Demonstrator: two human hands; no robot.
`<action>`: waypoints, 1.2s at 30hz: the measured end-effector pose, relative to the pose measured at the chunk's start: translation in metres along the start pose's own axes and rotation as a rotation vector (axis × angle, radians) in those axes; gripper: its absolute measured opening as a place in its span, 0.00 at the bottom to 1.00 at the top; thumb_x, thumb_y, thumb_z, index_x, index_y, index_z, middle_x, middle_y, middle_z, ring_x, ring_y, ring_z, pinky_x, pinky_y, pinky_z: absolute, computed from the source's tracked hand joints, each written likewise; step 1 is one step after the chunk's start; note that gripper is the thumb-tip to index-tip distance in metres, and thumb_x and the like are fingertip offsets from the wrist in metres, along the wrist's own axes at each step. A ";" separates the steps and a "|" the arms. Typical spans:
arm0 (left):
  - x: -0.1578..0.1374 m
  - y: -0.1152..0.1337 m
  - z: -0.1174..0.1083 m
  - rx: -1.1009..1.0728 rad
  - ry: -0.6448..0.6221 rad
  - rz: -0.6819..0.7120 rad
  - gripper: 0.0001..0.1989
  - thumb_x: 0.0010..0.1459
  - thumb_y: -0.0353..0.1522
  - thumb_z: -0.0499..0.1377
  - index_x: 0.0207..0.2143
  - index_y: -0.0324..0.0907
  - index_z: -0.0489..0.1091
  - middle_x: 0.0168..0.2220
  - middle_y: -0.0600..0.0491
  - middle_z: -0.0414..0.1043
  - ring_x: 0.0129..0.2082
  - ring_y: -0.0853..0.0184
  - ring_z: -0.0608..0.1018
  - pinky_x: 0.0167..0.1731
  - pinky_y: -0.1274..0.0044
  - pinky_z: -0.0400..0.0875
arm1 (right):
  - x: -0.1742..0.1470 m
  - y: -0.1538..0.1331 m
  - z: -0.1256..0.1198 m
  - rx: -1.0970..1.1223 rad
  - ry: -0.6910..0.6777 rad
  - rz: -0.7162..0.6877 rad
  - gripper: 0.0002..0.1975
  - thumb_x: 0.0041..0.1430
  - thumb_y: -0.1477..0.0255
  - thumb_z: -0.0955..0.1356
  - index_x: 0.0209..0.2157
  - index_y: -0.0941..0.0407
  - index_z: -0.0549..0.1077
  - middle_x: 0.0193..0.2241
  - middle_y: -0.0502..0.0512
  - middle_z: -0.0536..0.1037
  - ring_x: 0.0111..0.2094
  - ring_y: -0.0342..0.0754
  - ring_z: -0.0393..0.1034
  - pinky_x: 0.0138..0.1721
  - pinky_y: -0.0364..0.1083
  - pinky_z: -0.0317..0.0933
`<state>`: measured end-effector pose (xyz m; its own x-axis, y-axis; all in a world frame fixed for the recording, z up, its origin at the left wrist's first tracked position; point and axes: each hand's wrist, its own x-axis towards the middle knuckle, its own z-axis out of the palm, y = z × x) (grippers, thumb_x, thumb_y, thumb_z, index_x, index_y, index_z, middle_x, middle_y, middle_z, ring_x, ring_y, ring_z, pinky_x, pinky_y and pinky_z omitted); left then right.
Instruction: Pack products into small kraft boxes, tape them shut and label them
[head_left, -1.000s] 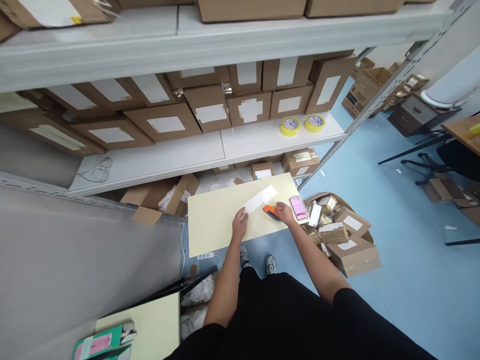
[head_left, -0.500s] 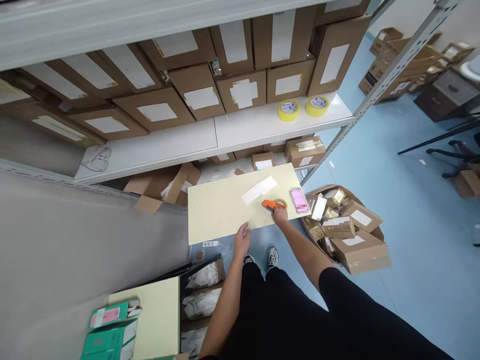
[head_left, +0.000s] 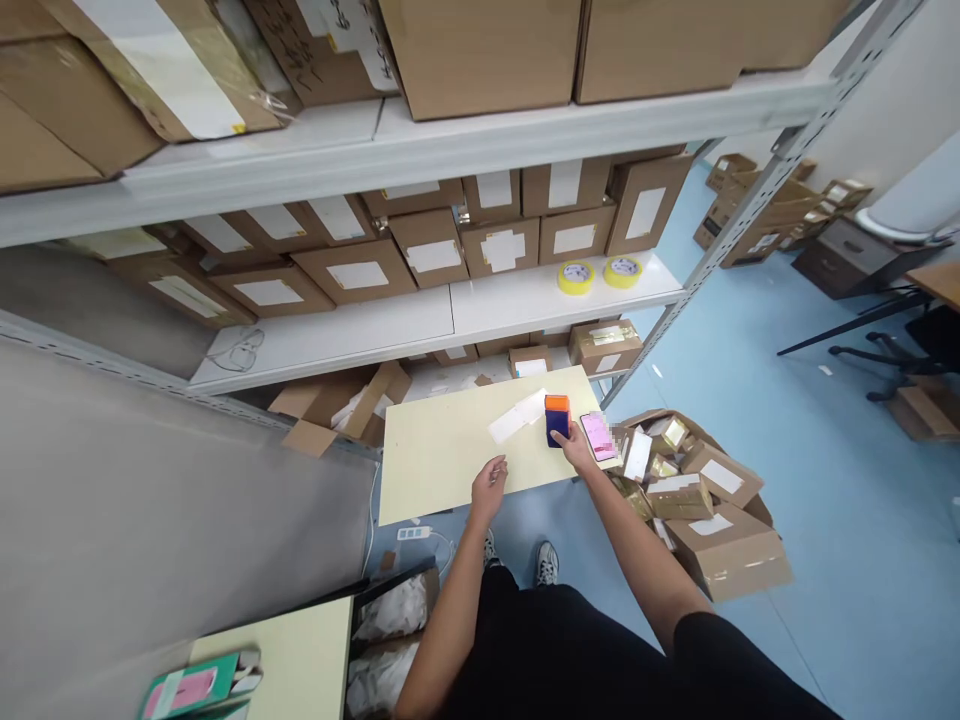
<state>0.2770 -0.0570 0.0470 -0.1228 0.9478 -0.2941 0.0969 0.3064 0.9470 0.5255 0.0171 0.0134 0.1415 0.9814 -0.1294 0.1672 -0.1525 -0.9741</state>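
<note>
My right hand (head_left: 576,449) is closed around an orange and dark blue tape dispenser (head_left: 557,420), raised upright over the pale yellow tabletop (head_left: 435,440). Just right of that hand a phone with a pink screen (head_left: 598,436) lies near the table's right edge. A white paper strip (head_left: 517,416) lies flat to the left of the dispenser. My left hand (head_left: 489,484) hovers at the front edge of the table, its fingers loosely curled and slightly apart, with nothing visible in them.
Shelves stacked with cardboard boxes (head_left: 360,275) rise behind the table, with yellow tape rolls (head_left: 575,278) on one. A large container of parcels (head_left: 697,490) stands at right. An opened carton (head_left: 337,405) is at left; a power strip (head_left: 414,533) lies below.
My right hand has lifted the tape dispenser and turned it upright. My left hand stays by the front edge, fingers a little more curled. The view has tilted up, showing a higher shelf.
</note>
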 end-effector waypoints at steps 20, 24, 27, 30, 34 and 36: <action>0.039 0.292 -0.125 0.310 -0.397 0.677 0.11 0.60 0.38 0.65 0.43 0.44 0.82 0.46 0.49 0.83 0.44 0.61 0.82 0.46 0.72 0.77 | -0.046 -0.222 0.052 -0.210 -0.328 -0.548 0.23 0.62 0.56 0.73 0.54 0.52 0.73 0.50 0.60 0.80 0.49 0.58 0.75 0.54 0.55 0.69; 0.043 0.292 -0.144 0.339 -0.405 0.697 0.08 0.61 0.35 0.63 0.33 0.42 0.81 0.36 0.51 0.83 0.36 0.64 0.81 0.40 0.74 0.74 | -0.052 -0.234 0.072 -0.299 -0.238 -0.587 0.26 0.62 0.55 0.73 0.57 0.53 0.72 0.51 0.62 0.80 0.49 0.59 0.75 0.52 0.56 0.69; 0.042 0.288 -0.153 0.330 -0.292 0.770 0.09 0.63 0.34 0.61 0.32 0.43 0.80 0.35 0.51 0.81 0.35 0.65 0.79 0.39 0.75 0.73 | -0.054 -0.237 0.092 -0.314 -0.164 -0.523 0.28 0.59 0.53 0.74 0.55 0.54 0.73 0.44 0.58 0.81 0.41 0.56 0.76 0.45 0.53 0.70; 0.042 0.285 -0.162 0.337 -0.197 0.827 0.12 0.66 0.36 0.58 0.32 0.45 0.80 0.34 0.51 0.80 0.37 0.64 0.79 0.39 0.74 0.73 | -0.051 -0.239 0.108 -0.271 -0.131 -0.458 0.26 0.59 0.52 0.74 0.52 0.53 0.75 0.39 0.55 0.81 0.36 0.54 0.74 0.40 0.50 0.69; 0.044 0.283 -0.164 0.328 -0.033 0.896 0.15 0.69 0.39 0.55 0.34 0.47 0.80 0.34 0.50 0.79 0.38 0.62 0.78 0.43 0.71 0.74 | -0.042 -0.241 0.115 -0.186 -0.111 -0.409 0.24 0.57 0.50 0.74 0.47 0.53 0.76 0.34 0.53 0.80 0.33 0.53 0.72 0.37 0.49 0.67; 0.045 0.283 -0.160 0.322 0.028 0.920 0.16 0.70 0.40 0.55 0.35 0.47 0.80 0.34 0.50 0.79 0.39 0.61 0.79 0.45 0.70 0.74 | -0.035 -0.244 0.113 -0.179 -0.106 -0.413 0.24 0.56 0.50 0.75 0.46 0.53 0.77 0.33 0.52 0.80 0.33 0.52 0.72 0.36 0.49 0.67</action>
<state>0.1405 0.0582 0.3227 0.1129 0.8276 0.5498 0.4313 -0.5393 0.7233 0.3695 0.0327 0.2342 -0.0716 0.9694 0.2349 0.3556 0.2449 -0.9020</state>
